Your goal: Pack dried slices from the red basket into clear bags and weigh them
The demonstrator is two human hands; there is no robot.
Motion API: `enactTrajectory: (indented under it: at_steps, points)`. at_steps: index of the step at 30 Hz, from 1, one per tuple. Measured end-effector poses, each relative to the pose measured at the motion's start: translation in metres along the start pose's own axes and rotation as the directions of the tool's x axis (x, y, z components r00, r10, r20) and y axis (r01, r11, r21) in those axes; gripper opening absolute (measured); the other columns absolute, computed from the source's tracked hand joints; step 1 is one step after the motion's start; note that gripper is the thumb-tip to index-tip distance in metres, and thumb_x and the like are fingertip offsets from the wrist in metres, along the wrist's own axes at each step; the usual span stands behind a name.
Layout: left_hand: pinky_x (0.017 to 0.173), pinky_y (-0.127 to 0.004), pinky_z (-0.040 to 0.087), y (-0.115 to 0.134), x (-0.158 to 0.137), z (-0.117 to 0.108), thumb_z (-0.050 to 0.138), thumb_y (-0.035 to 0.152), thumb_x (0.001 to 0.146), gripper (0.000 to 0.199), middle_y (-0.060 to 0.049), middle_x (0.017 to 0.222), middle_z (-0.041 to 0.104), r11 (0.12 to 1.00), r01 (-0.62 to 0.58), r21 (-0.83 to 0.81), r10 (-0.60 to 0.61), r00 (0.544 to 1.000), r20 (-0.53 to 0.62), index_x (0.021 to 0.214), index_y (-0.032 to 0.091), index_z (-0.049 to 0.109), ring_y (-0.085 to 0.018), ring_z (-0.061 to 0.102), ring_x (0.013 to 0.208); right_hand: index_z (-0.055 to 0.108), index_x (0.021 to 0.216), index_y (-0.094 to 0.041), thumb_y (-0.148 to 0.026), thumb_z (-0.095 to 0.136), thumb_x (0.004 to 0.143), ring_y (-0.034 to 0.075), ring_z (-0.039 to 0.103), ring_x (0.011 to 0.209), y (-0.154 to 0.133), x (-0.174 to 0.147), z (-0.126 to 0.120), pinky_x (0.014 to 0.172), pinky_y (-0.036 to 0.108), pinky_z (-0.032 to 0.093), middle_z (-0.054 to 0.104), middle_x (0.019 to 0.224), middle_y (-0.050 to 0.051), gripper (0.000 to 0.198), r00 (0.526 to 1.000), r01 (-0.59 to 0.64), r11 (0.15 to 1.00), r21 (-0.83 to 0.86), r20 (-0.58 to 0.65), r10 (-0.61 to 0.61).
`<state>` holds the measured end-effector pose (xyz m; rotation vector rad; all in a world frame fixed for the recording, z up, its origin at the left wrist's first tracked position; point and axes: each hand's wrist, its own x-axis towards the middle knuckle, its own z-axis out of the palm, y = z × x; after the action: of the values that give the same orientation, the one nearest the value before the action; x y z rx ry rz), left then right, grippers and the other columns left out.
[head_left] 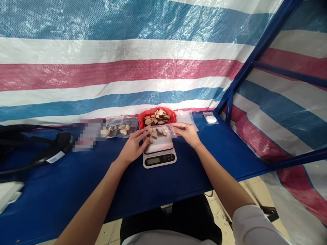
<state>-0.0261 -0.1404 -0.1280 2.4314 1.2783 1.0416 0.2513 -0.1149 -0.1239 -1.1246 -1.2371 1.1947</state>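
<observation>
A clear plastic bag [158, 132] with several pale, dark-edged dried slices in it lies over the back part of a white digital kitchen scale [174, 158]. My left hand [133, 145] has the bag's left side between thumb and fingers. The bag's upper right corner is pinched in my right hand [188, 134]. The scale's display [153, 160] shows no reading I can make out. Right behind the bag stands an opened red plastic bag [174, 117], holding many more dried slices [158, 116].
Filled clear bags [124, 129] lie to the left on the blue table [189, 173]. Flat clear bags [187, 118] are right of the red bag, near a small white case [211, 119]. A black strapped device [60, 144] occupies the left. Striped sheeting [114, 73] and a blue frame [230, 98] enclose the table.
</observation>
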Motion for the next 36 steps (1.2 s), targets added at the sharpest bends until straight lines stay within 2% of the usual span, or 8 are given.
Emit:
enactTrajectory:
  at_steps: [4, 10, 15, 20, 23, 26, 31, 36]
  points:
    - [0.114, -0.05, 0.048, 0.001, 0.0, 0.0, 0.052, 0.044, 0.101, 0.042, -0.015, 0.139, 0.066, 1.0, -0.002, -0.005, 0.002, 1.0, -0.007, 0.129, 0.018, 0.071, -0.031, 0.063, 0.129, 0.082, 0.09, -0.02, -0.047, 0.093, 0.057, 0.02, 0.073, 0.08, -0.003, -0.001, -0.002, 0.067, 0.031, 0.062, 0.08, 0.091, 0.004, 0.044, 0.997, -0.065, 0.996, 0.067, 0.049, 0.062]
    - [0.112, -0.05, 0.049, 0.002, 0.002, -0.002, 0.053, 0.045, 0.1, 0.042, -0.016, 0.133, 0.07, 1.0, 0.017, 0.002, -0.017, 1.0, -0.007, 0.124, 0.017, 0.073, -0.031, 0.064, 0.126, 0.082, 0.092, -0.02, -0.041, 0.093, 0.057, 0.02, 0.073, 0.082, -0.006, 0.0, -0.006, 0.065, 0.028, 0.062, 0.08, 0.089, 0.004, 0.043, 0.994, -0.054, 0.996, 0.074, 0.101, 0.046]
    - [0.108, -0.047, 0.052, 0.009, 0.013, -0.005, 0.051, 0.048, 0.1, 0.044, -0.015, 0.125, 0.073, 0.998, 0.045, -0.043, -0.048, 0.997, -0.056, 0.121, 0.017, 0.075, -0.03, 0.067, 0.119, 0.082, 0.093, -0.02, -0.042, 0.091, 0.061, 0.02, 0.073, 0.081, -0.017, 0.007, -0.007, 0.063, 0.03, 0.061, 0.08, 0.099, 0.006, 0.04, 0.984, 0.052, 0.999, 0.014, 0.169, -0.054]
    - [0.108, -0.044, 0.051, 0.022, 0.038, -0.009, 0.053, 0.054, 0.098, 0.048, -0.013, 0.128, 0.073, 0.971, 0.166, -0.175, -0.17, 0.986, -0.005, 0.124, 0.019, 0.074, -0.031, 0.067, 0.119, 0.083, 0.09, -0.022, -0.043, 0.087, 0.069, 0.024, 0.074, 0.094, -0.038, 0.017, -0.005, 0.08, 0.035, 0.062, 0.08, 0.107, 0.007, 0.03, 0.94, 0.234, 0.966, -0.108, 0.279, -0.196]
    - [0.105, -0.04, 0.052, 0.029, 0.056, -0.013, 0.055, 0.059, 0.095, 0.053, -0.01, 0.129, 0.073, 0.923, 0.261, -0.282, -0.241, 0.965, 0.105, 0.127, 0.02, 0.073, -0.031, 0.068, 0.117, 0.083, 0.093, -0.022, -0.044, 0.085, 0.073, 0.025, 0.075, 0.098, -0.05, 0.024, -0.002, 0.085, 0.036, 0.061, 0.08, 0.108, 0.007, 0.03, 0.909, 0.301, 0.944, -0.138, 0.341, -0.239]
    - [0.102, -0.039, 0.053, 0.034, 0.072, -0.016, 0.059, 0.065, 0.09, 0.055, -0.006, 0.124, 0.076, 0.855, 0.336, -0.394, -0.266, 0.938, 0.222, 0.122, 0.024, 0.076, -0.031, 0.068, 0.116, 0.083, 0.095, -0.021, -0.042, 0.083, 0.075, 0.024, 0.075, 0.098, -0.061, 0.03, 0.002, 0.09, 0.037, 0.06, 0.081, 0.104, 0.006, 0.029, 0.88, 0.36, 0.919, -0.163, 0.385, -0.277]
    - [0.106, -0.044, 0.052, 0.04, 0.085, -0.02, 0.074, 0.063, 0.08, 0.052, -0.007, 0.122, 0.077, 0.665, 0.479, -0.574, -0.285, 0.872, 0.398, 0.115, 0.025, 0.08, -0.033, 0.067, 0.119, 0.082, 0.097, -0.02, -0.039, 0.08, 0.078, 0.025, 0.076, 0.098, -0.071, 0.033, 0.006, 0.089, 0.037, 0.06, 0.081, 0.102, 0.007, 0.027, 0.849, 0.416, 0.895, -0.16, 0.42, -0.32]
    - [0.095, -0.046, 0.058, 0.039, 0.082, -0.016, 0.085, 0.055, 0.07, 0.044, -0.009, 0.111, 0.079, 0.549, 0.533, -0.644, -0.354, 0.846, 0.398, 0.1, 0.024, 0.082, -0.031, 0.071, 0.106, 0.083, 0.094, -0.023, -0.038, 0.081, 0.078, 0.025, 0.076, 0.099, -0.067, 0.035, 0.003, 0.093, 0.038, 0.059, 0.081, 0.101, 0.006, 0.022, 0.867, 0.395, 0.904, -0.163, 0.393, -0.307]
